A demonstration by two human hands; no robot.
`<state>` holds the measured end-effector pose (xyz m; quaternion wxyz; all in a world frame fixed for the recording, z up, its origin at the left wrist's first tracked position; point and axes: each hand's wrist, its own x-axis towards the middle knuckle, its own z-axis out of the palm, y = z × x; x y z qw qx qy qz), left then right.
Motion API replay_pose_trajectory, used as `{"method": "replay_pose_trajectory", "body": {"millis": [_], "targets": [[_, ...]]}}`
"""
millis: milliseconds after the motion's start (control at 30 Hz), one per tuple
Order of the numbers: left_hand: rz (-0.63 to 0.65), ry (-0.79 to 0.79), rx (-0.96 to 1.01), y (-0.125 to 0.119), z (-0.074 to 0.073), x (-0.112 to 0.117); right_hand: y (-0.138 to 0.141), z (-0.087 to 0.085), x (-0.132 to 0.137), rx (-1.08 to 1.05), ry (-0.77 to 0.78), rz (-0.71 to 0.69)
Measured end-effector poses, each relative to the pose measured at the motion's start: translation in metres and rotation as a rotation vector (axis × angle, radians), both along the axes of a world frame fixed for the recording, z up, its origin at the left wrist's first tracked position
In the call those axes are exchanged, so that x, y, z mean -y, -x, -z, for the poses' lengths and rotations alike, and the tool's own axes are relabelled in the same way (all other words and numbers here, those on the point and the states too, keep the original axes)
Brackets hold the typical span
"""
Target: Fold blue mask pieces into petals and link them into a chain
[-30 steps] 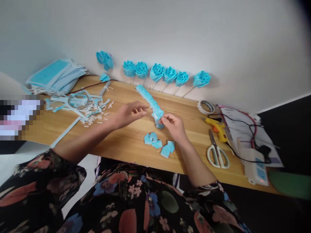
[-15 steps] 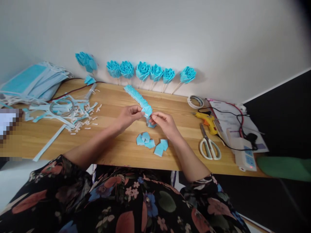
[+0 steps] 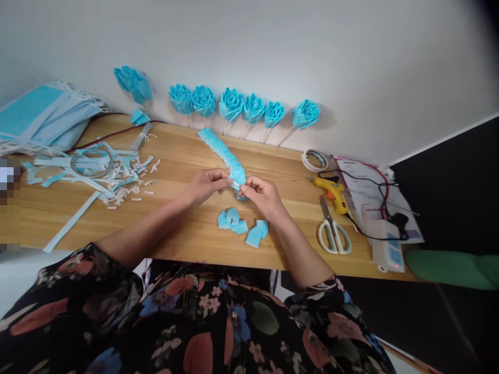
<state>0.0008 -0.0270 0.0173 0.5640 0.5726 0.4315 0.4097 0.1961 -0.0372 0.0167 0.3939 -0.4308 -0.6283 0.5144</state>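
Note:
A long strip of overlapping blue petals (image 3: pixel 220 149) runs slantwise over the wooden table, its near end between my hands. My left hand (image 3: pixel 208 186) pinches that end from the left with thumb and fingers closed. From the right, my right hand (image 3: pixel 262 195) pinches the same end, where a small white piece shows at the fingertips. Just below my hands lie loose blue pieces (image 3: pixel 232 220) in a small cluster, with another folded blue piece (image 3: pixel 257 233) to their right.
Several blue flowers on sticks (image 3: pixel 231 105) lean against the wall. At left are a stack of face masks (image 3: pixel 42 117), cut scraps (image 3: pixel 113 192) and a tape ring (image 3: pixel 91 162). Right stand a yellow glue gun (image 3: pixel 331 193), scissors (image 3: pixel 333 235), white tape (image 3: pixel 314 160) and a power strip (image 3: pixel 385 245).
The camera view has shifted slightly. My hands stay at the strip's near end, and my right fingertips have moved a little to the left, against the white piece.

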Motion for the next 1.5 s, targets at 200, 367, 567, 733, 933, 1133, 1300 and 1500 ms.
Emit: {"method": "replay_pose_trajectory", "body": {"millis": [200,367,567,733,933,1133,1300,1500], "targets": [[-0.277,-0.31,-0.085,-0.002,-0.003,0.008,0.001,-0.004,0.004,0.087,-0.073,0.129],[-0.171,-0.588,-0.385,-0.005,-0.004,0.019,0.002,-0.006,0.006,0.115,-0.088,0.129],[-0.136,-0.611,-0.498,-0.005,0.002,0.018,0.004,-0.007,0.007,0.145,-0.122,0.109],[-0.125,-0.626,-0.474,-0.004,0.004,0.017,0.005,-0.008,0.009,0.202,-0.207,0.09],[-0.106,-0.602,-0.47,-0.004,0.003,0.017,0.005,-0.007,0.008,0.225,-0.237,0.087],[-0.115,-0.481,-0.364,-0.006,0.002,0.016,0.005,-0.008,0.008,0.222,-0.209,0.099],[-0.142,-0.366,-0.319,-0.006,-0.002,0.014,0.003,-0.005,0.006,0.191,-0.175,0.098],[-0.182,-0.295,-0.277,-0.004,-0.001,0.011,-0.001,0.0,0.002,0.135,-0.114,0.109]]}}
